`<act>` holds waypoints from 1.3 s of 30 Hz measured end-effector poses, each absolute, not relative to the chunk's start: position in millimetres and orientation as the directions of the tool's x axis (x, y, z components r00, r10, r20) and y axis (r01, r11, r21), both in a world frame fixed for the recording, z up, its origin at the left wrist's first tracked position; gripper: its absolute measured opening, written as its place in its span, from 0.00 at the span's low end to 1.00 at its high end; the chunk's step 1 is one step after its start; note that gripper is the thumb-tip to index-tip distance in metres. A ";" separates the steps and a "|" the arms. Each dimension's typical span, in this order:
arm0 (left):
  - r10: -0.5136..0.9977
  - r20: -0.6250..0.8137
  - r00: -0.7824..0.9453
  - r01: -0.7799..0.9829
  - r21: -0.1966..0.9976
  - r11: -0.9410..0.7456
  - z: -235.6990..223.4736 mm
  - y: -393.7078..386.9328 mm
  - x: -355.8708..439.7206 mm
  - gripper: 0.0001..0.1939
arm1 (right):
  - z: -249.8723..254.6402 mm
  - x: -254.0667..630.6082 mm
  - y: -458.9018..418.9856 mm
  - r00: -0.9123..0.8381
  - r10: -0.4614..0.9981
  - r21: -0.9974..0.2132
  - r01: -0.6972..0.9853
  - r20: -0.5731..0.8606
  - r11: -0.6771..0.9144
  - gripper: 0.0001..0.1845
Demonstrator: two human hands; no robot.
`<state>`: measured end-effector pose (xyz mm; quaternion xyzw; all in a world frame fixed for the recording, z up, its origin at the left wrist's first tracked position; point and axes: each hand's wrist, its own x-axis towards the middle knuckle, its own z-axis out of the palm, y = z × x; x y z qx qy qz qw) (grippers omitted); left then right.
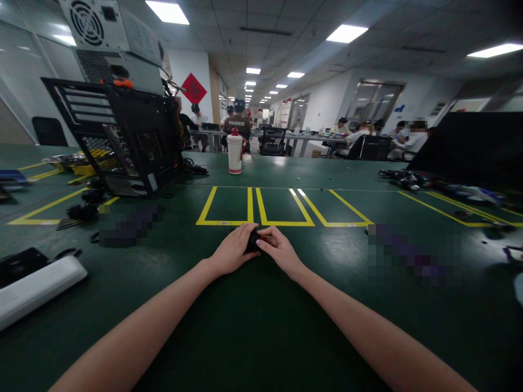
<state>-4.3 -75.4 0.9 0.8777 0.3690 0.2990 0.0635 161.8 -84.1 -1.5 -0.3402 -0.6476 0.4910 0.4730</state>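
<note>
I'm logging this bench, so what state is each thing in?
Left hand: curled around a small black object.
Right hand: fingers on that same object.
White cup: upright, red top on.
Computer case: standing, inner parts exposed.
Metal boxes: stacked on the case.
Ceiling lights: lit.

Gray ceiling panels (261, 49) run back into a long room, with 3 large bright lights (347, 34) near the front and rows of smaller ones beyond. A glass partition (24, 60) stands far left; next to it, 1 red diamond (193, 89) hangs on a white wall (174, 66). Metal-framed doors (373, 103) break the right wall (333, 98). Desks (304, 136) and black chairs (273, 141) stand on pale floor (256, 147). Yellow tape (225, 222) marks the green table (171, 283) in front.
</note>
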 end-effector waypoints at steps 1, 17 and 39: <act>0.685 0.479 0.548 0.610 0.332 -0.720 0.7 -75.3 -4.1 0.31 | -1.6 161.6 -83.7 -0.316 0.906 -0.957 -0.020 0.282 0.291 0.09; 0.697 0.488 0.526 0.600 0.368 -0.710 4.6 -80.1 -5.3 0.31 | 4.3 159.9 -87.9 -0.340 0.902 -0.960 0.002 0.264 0.281 0.10; 0.692 0.482 0.538 0.604 0.352 -0.715 4.1 -78.5 -5.2 0.32 | 4.5 158.9 -87.3 -0.326 0.906 -0.955 0.033 0.269 0.295 0.08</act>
